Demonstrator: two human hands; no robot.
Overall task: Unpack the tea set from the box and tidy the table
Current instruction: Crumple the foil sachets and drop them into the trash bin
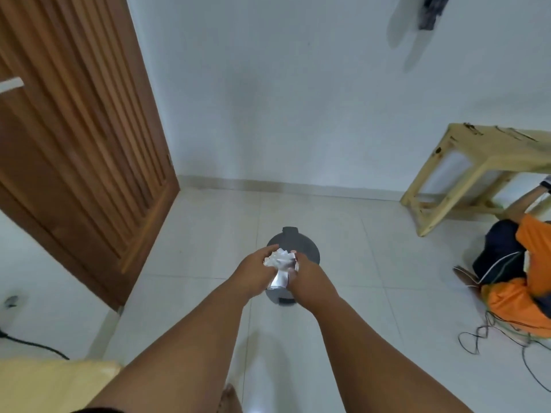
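Both my hands are stretched out over a grey pedal bin [304,247] that stands on the white tiled floor with its lid down. Between them I hold a crumpled wad of white and silvery wrapping [280,265]. My left hand [256,263] grips the wad from the left and my right hand [307,272] grips it from the right. The wad hangs just above the bin's lid. The bin's pedal [286,301] shows below my wrists. No tea set or box is in view.
A brown wooden door [77,138] fills the left. At the right, a pale wooden table [465,171] stands against the white wall. A person in orange and dark clothes [527,269] sits on the floor beside it, with loose cables [489,335] nearby. A yellow surface [44,383] lies at bottom left.
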